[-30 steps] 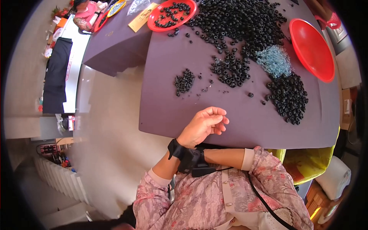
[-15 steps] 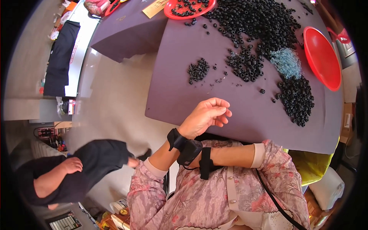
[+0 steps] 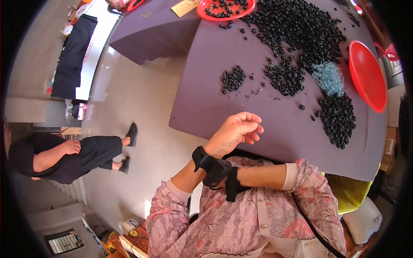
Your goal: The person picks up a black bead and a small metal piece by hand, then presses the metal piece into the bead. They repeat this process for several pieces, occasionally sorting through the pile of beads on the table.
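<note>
My left hand (image 3: pixel 238 132) is held over the near edge of the purple-covered table (image 3: pixel 206 92). Its fingers curl loosely and the thumb rests against the index finger, with nothing visible between them. On that wrist sits a black strap with a dark box-shaped device (image 3: pixel 216 173). My right forearm (image 3: pixel 262 176), with a black band (image 3: pixel 232 185), crosses under the left wrist; that hand is hidden behind it. Beyond my left hand lie a small pile of black beads (image 3: pixel 233 79), a looser group of larger ones (image 3: pixel 284 77) and tiny scattered pieces.
A large black bead heap (image 3: pixel 301 30) covers the far table, beside pale blue bits (image 3: pixel 328 78) and another black pile (image 3: pixel 337 120). A red bowl (image 3: pixel 368 76) stands right; a red plate (image 3: pixel 226 17) holds beads. Someone in dark clothes (image 3: pixel 47 155) is at left.
The whole view has shifted slightly, so the table sits a little further right and lower. The other person has moved left, and both shoes now show. My arms keep their crossed pose.
</note>
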Demonstrator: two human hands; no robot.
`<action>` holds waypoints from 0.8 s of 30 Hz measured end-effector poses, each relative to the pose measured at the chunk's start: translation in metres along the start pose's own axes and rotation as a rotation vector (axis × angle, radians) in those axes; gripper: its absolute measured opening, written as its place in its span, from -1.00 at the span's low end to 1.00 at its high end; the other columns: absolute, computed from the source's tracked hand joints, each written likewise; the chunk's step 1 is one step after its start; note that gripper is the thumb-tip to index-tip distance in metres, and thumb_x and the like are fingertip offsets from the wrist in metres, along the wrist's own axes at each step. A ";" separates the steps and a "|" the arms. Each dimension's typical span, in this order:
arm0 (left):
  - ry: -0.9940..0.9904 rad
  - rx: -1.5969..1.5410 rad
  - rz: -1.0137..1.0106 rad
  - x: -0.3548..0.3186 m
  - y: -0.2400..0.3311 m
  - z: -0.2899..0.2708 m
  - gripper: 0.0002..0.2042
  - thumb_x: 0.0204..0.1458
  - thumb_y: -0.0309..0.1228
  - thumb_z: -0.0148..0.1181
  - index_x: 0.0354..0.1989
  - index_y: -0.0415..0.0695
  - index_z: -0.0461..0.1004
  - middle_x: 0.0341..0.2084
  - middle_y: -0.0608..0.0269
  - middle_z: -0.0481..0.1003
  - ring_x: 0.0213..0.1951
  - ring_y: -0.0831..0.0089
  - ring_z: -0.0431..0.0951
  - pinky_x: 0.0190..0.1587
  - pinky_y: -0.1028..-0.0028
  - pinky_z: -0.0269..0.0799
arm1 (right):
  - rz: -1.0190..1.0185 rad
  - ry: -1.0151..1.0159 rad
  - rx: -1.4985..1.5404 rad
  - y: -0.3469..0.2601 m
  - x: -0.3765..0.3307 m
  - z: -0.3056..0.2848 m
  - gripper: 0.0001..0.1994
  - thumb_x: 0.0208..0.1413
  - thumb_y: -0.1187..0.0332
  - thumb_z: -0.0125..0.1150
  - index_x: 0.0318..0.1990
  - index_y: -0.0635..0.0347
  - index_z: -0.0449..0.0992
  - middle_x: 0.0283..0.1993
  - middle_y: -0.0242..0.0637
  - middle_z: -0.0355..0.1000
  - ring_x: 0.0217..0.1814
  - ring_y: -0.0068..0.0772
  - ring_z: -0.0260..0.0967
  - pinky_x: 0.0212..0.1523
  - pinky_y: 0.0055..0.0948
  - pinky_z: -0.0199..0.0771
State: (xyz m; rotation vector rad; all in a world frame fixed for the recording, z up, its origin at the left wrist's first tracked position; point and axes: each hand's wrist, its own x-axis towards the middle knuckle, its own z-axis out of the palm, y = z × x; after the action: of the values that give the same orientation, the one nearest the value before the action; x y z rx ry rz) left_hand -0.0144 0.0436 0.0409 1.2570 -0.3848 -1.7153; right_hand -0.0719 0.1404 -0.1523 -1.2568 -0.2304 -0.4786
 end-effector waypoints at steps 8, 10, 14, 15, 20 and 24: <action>-0.036 -0.004 -0.019 0.001 0.001 0.007 -0.86 0.12 -0.42 0.05 -0.18 -0.15 0.39 -0.34 0.23 0.49 -0.40 0.55 0.48 -0.32 0.55 0.40 | -0.020 0.030 0.010 -0.005 0.021 0.005 -0.74 -0.36 0.57 0.31 -0.39 0.26 0.44 -0.45 -0.32 0.33 -0.37 -0.46 0.29 -0.33 -0.52 0.31; -0.035 -0.005 -0.008 -0.002 0.002 0.007 -0.86 0.12 -0.42 0.05 -0.18 -0.14 0.40 -0.34 0.24 0.49 -0.40 0.56 0.48 -0.32 0.56 0.40 | 0.013 0.030 -0.094 -0.012 0.028 0.008 -0.76 -0.32 0.55 0.29 -0.39 0.25 0.43 -0.45 -0.30 0.33 -0.39 -0.43 0.30 -0.35 -0.49 0.31; -0.074 0.025 0.007 -0.015 0.011 0.020 -0.86 0.13 -0.41 0.05 -0.17 -0.15 0.40 -0.35 0.26 0.49 -0.41 0.58 0.47 -0.33 0.57 0.38 | 0.085 0.032 -0.300 -0.037 0.049 0.007 -0.81 -0.24 0.50 0.24 -0.38 0.24 0.41 -0.45 -0.28 0.33 -0.41 -0.36 0.32 -0.39 -0.41 0.32; -0.092 0.049 0.023 -0.019 0.016 0.023 -0.85 0.13 -0.40 0.06 -0.17 -0.15 0.40 -0.35 0.26 0.48 -0.42 0.59 0.47 -0.33 0.58 0.38 | 0.101 0.031 -0.352 -0.041 0.057 0.010 -0.82 -0.22 0.49 0.23 -0.38 0.23 0.41 -0.45 -0.27 0.33 -0.42 -0.34 0.33 -0.40 -0.39 0.32; -0.092 0.166 0.062 -0.035 0.030 0.031 -0.85 0.13 -0.40 0.06 -0.17 -0.17 0.39 -0.36 0.26 0.48 -0.42 0.60 0.46 -0.36 0.61 0.36 | 0.190 0.029 -0.608 -0.069 0.099 0.035 -0.87 -0.12 0.44 0.17 -0.38 0.21 0.39 -0.45 -0.24 0.34 -0.45 -0.25 0.36 -0.44 -0.30 0.34; -0.118 0.226 0.092 -0.046 0.040 0.042 -0.85 0.14 -0.42 0.04 -0.16 -0.18 0.39 -0.36 0.25 0.47 -0.42 0.60 0.46 -0.39 0.64 0.35 | 0.254 0.030 -0.822 -0.096 0.122 0.038 -0.89 -0.04 0.39 0.12 -0.37 0.20 0.37 -0.44 -0.22 0.34 -0.48 -0.18 0.38 -0.48 -0.23 0.35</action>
State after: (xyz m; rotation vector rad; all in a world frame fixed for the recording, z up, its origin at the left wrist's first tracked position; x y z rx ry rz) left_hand -0.0295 0.0501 0.1130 1.2792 -0.7123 -1.7071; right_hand -0.0057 0.1282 -0.0072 -2.0457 0.1789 -0.3773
